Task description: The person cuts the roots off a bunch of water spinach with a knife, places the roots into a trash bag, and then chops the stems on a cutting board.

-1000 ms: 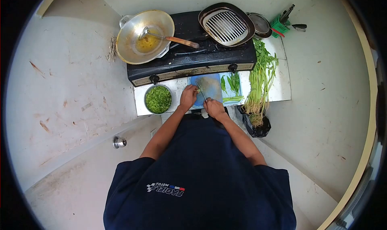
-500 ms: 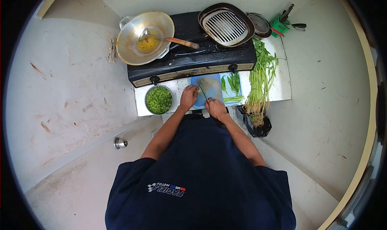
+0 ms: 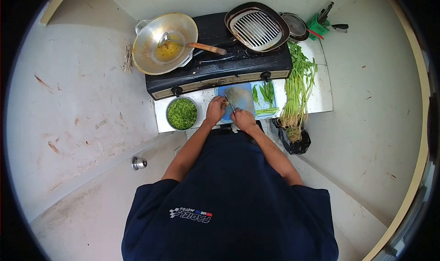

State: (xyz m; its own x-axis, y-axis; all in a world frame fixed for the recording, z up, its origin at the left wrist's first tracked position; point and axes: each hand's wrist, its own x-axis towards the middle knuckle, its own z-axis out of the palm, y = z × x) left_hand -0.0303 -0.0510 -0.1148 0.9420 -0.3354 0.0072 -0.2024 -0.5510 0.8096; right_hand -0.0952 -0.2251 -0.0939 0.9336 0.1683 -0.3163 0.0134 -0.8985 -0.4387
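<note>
My right hand is closed around the handle of a knife, whose blade lies across the blue cutting board and points away from me. Just left of the blade, my left hand is closed, pinching a small pale-green bit of stem at its fingertips; most of that piece is hidden. Cut green stems and loose leaves lie in a light-blue tray right of the board. Left of my hands, a round pot holds finely chopped greens.
Behind the board is a black stove bearing a wok with a ladle and a grill pan. Long rooted greens lie at right, above a black plastic bag. A green basket holds utensils.
My right hand has shifted slightly left with the knife, bringing the blade closer to my left fingertips. My left hand stays nearly in place.
</note>
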